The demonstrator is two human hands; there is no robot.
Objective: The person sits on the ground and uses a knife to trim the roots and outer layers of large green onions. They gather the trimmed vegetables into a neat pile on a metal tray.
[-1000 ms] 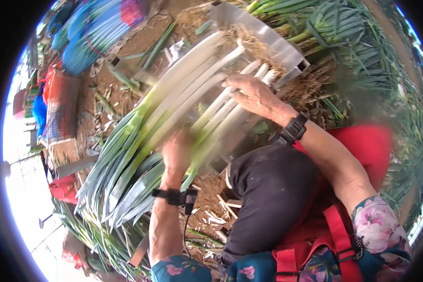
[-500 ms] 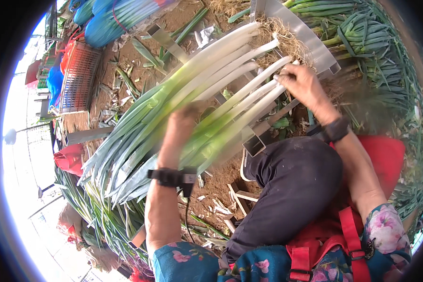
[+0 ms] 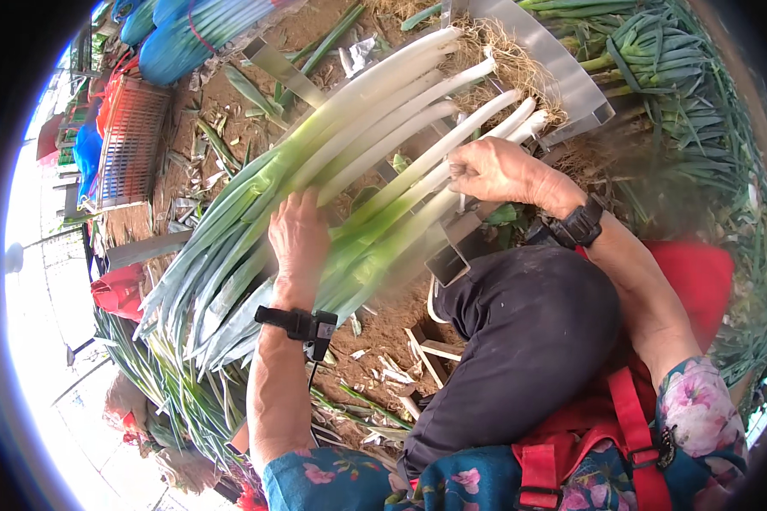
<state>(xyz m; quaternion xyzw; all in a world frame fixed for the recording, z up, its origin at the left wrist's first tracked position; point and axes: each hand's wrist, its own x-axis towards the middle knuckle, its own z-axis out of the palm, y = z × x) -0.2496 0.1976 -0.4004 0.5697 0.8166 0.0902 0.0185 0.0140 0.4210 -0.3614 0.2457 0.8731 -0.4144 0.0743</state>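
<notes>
A bundle of long green onions (image 3: pixel 375 128) lies slantwise on a metal rack. Their white ends and tangled roots (image 3: pixel 507 64) are at the upper right, against a curved metal plate (image 3: pixel 571 89); the green leaves fan out at the lower left. My left hand (image 3: pixel 300 238) rests across the green parts, fingers stretched out over them. My right hand (image 3: pixel 494 170) is closed at the white stems on the near side of the bundle. Its curled fingers hide what they pinch; a thin pale bit shows just below them.
More green onions are heaped at right (image 3: pixel 673 68) and lower left (image 3: pixel 179 392). Blue-wrapped bundles (image 3: pixel 179 47) lie at the upper left, near a plastic crate (image 3: pixel 128 140). Metal bars (image 3: pixel 285 72) stick out beyond the rack. Leaf scraps litter the soil. My bent knee (image 3: pixel 528 315) is close by.
My right hand has moved left from near the root ends, down along the white stems. My left hand has shifted slightly left and down over the green parts.
</notes>
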